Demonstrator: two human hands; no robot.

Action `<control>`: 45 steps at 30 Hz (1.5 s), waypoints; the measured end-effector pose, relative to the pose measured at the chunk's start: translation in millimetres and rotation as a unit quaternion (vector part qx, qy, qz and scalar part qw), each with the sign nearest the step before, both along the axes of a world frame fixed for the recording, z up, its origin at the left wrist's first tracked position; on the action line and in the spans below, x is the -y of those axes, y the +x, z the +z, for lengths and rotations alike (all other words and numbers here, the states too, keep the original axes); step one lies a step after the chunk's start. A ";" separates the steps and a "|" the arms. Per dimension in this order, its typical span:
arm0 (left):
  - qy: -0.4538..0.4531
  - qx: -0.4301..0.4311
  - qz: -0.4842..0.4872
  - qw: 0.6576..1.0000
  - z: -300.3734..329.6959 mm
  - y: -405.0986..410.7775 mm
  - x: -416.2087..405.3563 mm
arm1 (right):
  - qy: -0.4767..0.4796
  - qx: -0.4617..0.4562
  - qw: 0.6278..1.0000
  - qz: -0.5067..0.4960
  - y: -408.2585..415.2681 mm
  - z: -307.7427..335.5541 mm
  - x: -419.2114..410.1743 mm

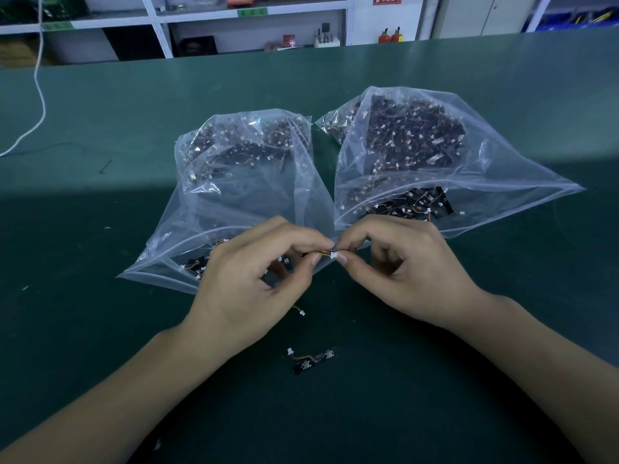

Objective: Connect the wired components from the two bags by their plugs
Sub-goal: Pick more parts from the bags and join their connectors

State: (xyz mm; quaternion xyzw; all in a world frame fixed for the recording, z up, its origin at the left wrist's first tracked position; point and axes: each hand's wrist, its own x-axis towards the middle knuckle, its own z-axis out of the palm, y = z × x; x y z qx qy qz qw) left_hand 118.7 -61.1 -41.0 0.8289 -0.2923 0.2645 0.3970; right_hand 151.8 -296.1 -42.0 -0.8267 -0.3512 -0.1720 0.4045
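Two clear plastic bags lie open on the green table, the left bag [234,182] and the right bag [418,155], both full of small black boards with thin wires and white plugs. In front of them my left hand [254,289] pinches a wired component by its orange and yellow wires. My right hand [402,272] pinches the other component. Their white plugs [333,254] meet between my fingertips. Whether the plugs are fully seated cannot be told. The boards of both held parts are hidden by my fingers.
A joined pair of black boards with a wire and white plug [311,360] lies on the table [100,262] near me. A loose white plug on a wire [299,311] pokes out under my left hand. A white cable [38,95] runs at the far left. Shelves stand behind the table.
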 end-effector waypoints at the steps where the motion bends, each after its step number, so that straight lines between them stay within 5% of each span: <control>1: -0.001 0.000 -0.001 1.000 -0.1 0.2 -0.1 | -0.001 0.002 1.000 -0.001 -0.2 0.7 -0.2; 18: 0.041 0.017 0.024 0.999 1.4 -1.9 -5.8 | -0.042 -0.067 0.969 -0.236 34.5 -1.4 42.9; 23: 0.128 0.045 0.043 0.990 9.1 -0.4 -10.6 | -0.072 -0.067 0.947 -0.304 39.7 -6.9 49.2; 27: 0.226 0.066 0.045 0.971 20.1 0.5 -16.0 | -0.075 -0.065 0.946 -0.308 38.4 -6.3 48.1; 31: 0.283 -0.002 0.008 0.959 25.6 -1.0 -25.2 | -0.073 -0.064 0.948 -0.304 34.9 -5.4 43.8; 37: 0.290 -0.080 -0.030 0.953 29.4 1.7 -32.3 | -0.051 -0.067 0.959 -0.269 27.8 -0.3 36.9; 45: 0.276 -0.075 -0.033 0.958 24.2 -1.0 -23.2 | -0.035 0.000 0.985 -0.168 14.9 3.1 21.4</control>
